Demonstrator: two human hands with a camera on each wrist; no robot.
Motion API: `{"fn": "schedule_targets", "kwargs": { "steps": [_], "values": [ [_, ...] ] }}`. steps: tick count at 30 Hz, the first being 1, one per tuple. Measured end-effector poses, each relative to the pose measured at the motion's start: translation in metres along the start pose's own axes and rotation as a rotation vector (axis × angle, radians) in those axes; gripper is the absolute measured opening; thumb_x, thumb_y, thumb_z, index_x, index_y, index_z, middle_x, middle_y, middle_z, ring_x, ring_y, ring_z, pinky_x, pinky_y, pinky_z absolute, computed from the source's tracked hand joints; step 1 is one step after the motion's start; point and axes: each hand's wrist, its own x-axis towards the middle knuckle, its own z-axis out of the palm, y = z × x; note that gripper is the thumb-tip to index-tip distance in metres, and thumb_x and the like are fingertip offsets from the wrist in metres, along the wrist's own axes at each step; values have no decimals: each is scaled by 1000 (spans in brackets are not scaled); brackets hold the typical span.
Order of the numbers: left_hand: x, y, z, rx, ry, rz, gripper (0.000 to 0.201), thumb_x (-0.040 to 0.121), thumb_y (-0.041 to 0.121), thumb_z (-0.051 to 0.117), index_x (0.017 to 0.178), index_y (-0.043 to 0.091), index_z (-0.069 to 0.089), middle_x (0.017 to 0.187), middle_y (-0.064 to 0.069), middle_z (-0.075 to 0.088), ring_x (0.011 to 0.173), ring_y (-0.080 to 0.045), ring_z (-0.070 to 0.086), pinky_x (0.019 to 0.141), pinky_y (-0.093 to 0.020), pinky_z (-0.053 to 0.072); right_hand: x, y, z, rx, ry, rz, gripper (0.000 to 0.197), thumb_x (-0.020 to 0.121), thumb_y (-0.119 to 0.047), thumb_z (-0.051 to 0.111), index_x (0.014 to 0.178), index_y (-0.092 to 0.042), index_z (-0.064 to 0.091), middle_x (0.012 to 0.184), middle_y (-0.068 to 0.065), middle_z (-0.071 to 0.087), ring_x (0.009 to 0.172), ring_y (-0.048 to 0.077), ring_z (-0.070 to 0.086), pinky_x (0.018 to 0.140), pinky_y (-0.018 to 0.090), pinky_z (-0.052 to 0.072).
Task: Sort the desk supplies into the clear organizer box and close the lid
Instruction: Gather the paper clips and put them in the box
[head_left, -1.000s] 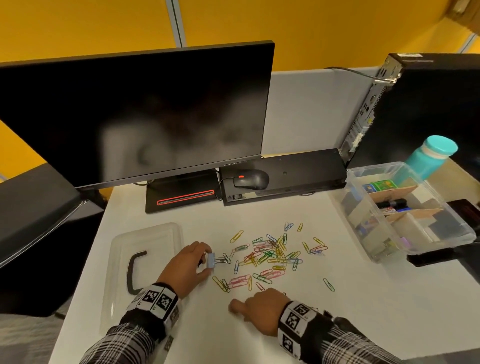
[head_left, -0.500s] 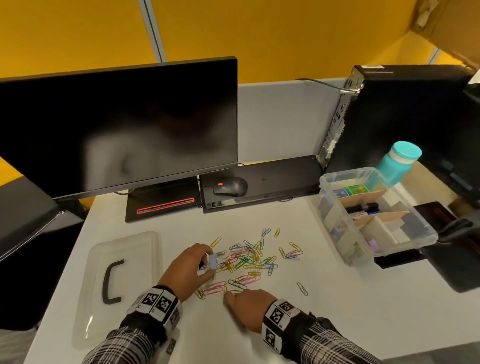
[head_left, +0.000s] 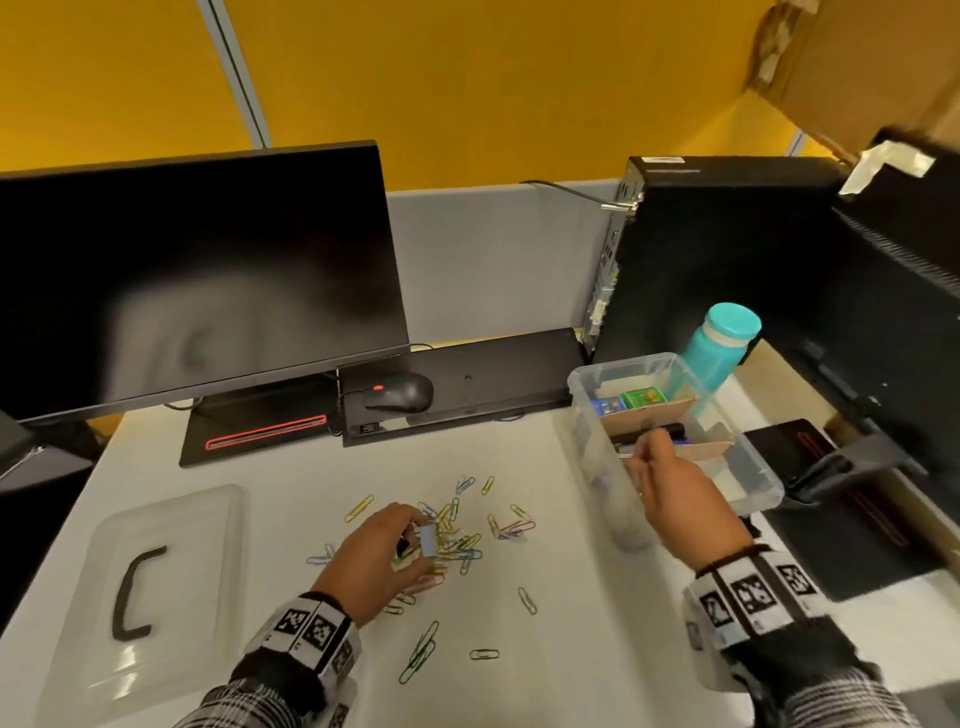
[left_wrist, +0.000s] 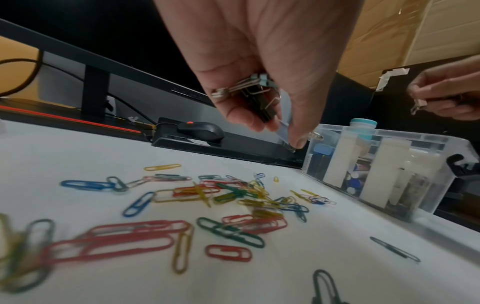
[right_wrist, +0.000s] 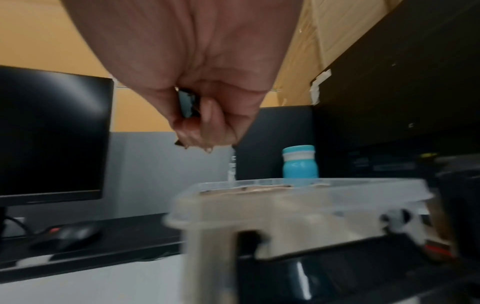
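Colored paper clips (head_left: 470, 543) (left_wrist: 233, 195) lie scattered on the white desk. Over the pile, my left hand (head_left: 415, 540) (left_wrist: 275, 127) grips a bunch of binder clips (head_left: 429, 540) (left_wrist: 255, 90), blue-grey and black. The clear organizer box (head_left: 587, 415) (left_wrist: 426, 139) (right_wrist: 298, 184) stands open at the right, with cardboard dividers inside. My right hand (head_left: 644, 452) (right_wrist: 197, 139) hovers above its middle part, fingers curled round a small dark binder clip (right_wrist: 187, 105) (left_wrist: 417, 107). The clear lid (head_left: 171, 519) with a black handle lies flat at the left.
A black monitor (head_left: 197, 280) and its base stand at the back. A mouse (head_left: 402, 392) sits on a black keyboard (head_left: 493, 374). Behind the box are a teal bottle (head_left: 719, 348) and a PC tower (head_left: 717, 249). A black monitor arm (head_left: 852, 457) sits right of the box.
My right hand has left the desk near the paper clips and risen to the right, over the box. My left hand stays at the pile with its binder clips.
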Motion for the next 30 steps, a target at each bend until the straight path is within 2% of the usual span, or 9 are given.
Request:
{"fn": "schedule_targets", "kwargs": {
  "steps": [4, 8, 13, 15, 17, 20, 23, 26, 30],
  "values": [
    [10, 24, 14, -18, -19, 22, 30, 81, 30, 69, 105, 33, 51, 92, 11, 56, 82, 3, 50, 69, -7, 40, 14, 27, 3, -151, -95, 4, 6, 96, -23, 45, 94, -18, 43, 78, -3, 54, 70, 15, 55, 66, 24, 39],
    [17, 48, 29, 20, -33, 17, 30, 82, 32, 67, 105, 36, 49, 92, 13, 55, 79, 5, 48, 66, -6, 38, 20, 40, 7, 36, -85, -14, 12, 96, -26, 46, 85, -21, 49, 81, -4, 57, 72, 10, 56, 64, 19, 39],
    [17, 80, 47, 38, -87, 61, 31, 84, 36, 64, 108, 39, 45, 93, 15, 53, 78, 8, 45, 67, -4, 37, 9, 77, -10, 129, 251, -91, 12, 94, -14, 46, 94, -13, 58, 89, 1, 59, 81, 17, 55, 73, 28, 43],
    [22, 100, 51, 29, -76, 89, 30, 86, 35, 63, 111, 35, 48, 95, 14, 53, 80, 8, 46, 69, -3, 36, 10, 96, -16, 64, 357, -61, 14, 91, -11, 49, 102, -13, 57, 101, 4, 57, 95, 20, 51, 82, 31, 43],
    [34, 126, 51, 37, -51, 144, 31, 87, 35, 61, 115, 31, 49, 96, 13, 52, 82, 3, 46, 69, -4, 35, 13, 115, -14, -40, 367, -11, 29, 89, -11, 51, 118, -12, 53, 123, 8, 52, 114, 24, 45, 98, 37, 42],
    [62, 172, 49, 54, -3, 261, 31, 87, 36, 59, 116, 30, 49, 96, 15, 48, 85, 0, 43, 72, -9, 35, 13, 129, -3, 13, 268, 102, 48, 93, -19, 44, 140, -11, 34, 146, 11, 36, 135, 27, 30, 113, 43, 28],
    [93, 209, 57, 199, -6, 319, 30, 90, 30, 55, 118, 22, 50, 110, 6, 53, 99, -11, 48, 80, -23, 42, 12, 133, 3, 81, 258, 111, 49, 96, -16, 38, 144, -11, 29, 147, 11, 35, 136, 26, 29, 115, 41, 26],
    [122, 233, 69, 469, -160, 324, 34, 89, 14, 56, 121, 10, 48, 121, -10, 53, 108, -28, 50, 87, -38, 45, 11, 132, 2, 81, 283, 88, 48, 95, -11, 38, 142, -10, 32, 146, 11, 37, 133, 25, 32, 114, 40, 28],
    [142, 254, 77, 619, -318, 339, 43, 85, 8, 62, 124, 5, 46, 125, -16, 49, 110, -34, 50, 88, -43, 45, 11, 131, 2, 88, 292, 81, 48, 92, -7, 40, 140, -10, 35, 145, 9, 38, 131, 24, 33, 112, 38, 31]
  ]
}}
